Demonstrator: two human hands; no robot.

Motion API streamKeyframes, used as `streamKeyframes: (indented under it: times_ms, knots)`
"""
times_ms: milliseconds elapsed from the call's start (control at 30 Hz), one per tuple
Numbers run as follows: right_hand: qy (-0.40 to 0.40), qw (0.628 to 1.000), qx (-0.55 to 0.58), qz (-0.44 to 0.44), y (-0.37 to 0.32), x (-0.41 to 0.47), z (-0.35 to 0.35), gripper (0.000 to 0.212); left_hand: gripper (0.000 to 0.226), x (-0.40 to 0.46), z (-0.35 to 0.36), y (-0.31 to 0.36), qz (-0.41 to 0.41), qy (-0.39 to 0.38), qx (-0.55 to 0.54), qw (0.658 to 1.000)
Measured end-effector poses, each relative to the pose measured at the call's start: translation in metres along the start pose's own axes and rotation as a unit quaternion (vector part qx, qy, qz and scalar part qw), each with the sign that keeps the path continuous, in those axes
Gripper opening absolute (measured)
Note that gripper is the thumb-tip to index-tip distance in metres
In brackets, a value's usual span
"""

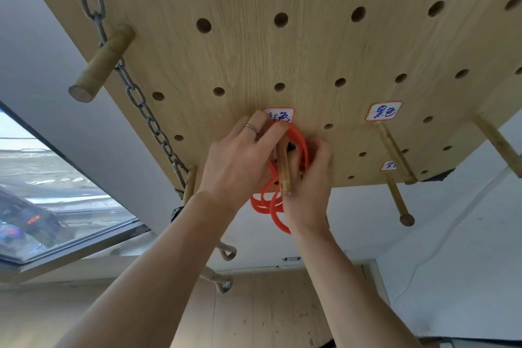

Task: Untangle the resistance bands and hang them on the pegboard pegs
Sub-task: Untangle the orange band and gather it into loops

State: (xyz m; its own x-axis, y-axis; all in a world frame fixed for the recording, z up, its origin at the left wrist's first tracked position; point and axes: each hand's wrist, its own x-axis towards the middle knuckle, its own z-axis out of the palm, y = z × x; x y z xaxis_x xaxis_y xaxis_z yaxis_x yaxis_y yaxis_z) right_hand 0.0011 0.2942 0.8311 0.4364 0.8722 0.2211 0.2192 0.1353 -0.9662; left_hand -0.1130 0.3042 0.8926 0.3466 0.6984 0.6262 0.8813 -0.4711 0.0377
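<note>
Head view: an orange band (296, 147) is looped over a wooden peg (283, 169) on the pegboard (282, 59), under a white label (279, 115); its lower coils hang below the board edge. The band is pinched by the left hand (240, 161), ring on one finger, at the peg's left. The band's right side is gripped by the curled fingers of the right hand (310, 186). A chain (135, 96) is draped over a thick peg (101, 63) at left. Another labelled peg (394, 152) is seen at right.
</note>
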Motion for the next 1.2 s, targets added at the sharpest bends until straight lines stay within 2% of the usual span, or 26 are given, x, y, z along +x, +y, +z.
streamKeyframes:
  times_ms: [167,267,433,600,800,933,1133,1200]
  knots:
    - [0.073,0.979,-0.128,-0.142,0.001,-0.002,-0.013,0.023,0.018,0.005,0.006,-0.004,0.050,0.061,0.030,0.996]
    - [0.053,0.968,-0.152,-0.194,0.003,0.001,-0.014,0.017,0.014,0.006,0.008,-0.005,0.056,0.072,0.025,0.996]
    - [0.046,0.966,-0.150,-0.206,0.006,0.011,-0.008,0.018,0.015,0.003,0.013,-0.006,0.059,0.063,0.003,0.996]
    - [0.049,0.964,-0.157,-0.211,0.007,0.010,-0.006,0.032,0.016,0.000,0.023,-0.012,0.056,0.093,0.003,0.994]
    - [0.053,0.957,-0.148,-0.244,0.013,0.013,-0.002,0.030,0.013,-0.001,0.028,-0.017,0.080,0.118,-0.001,0.990]
    - [0.038,0.962,-0.158,-0.220,0.019,0.012,-0.004,0.042,0.014,-0.001,0.026,-0.012,0.063,0.111,0.006,0.992]
    - [0.037,0.980,-0.173,-0.094,0.029,-0.003,-0.006,0.052,0.037,-0.014,0.019,-0.015,0.058,0.043,0.012,0.997]
    - [0.025,0.978,-0.191,-0.078,0.032,-0.008,-0.009,0.060,0.039,-0.016,0.017,-0.013,0.050,0.024,0.023,0.998]
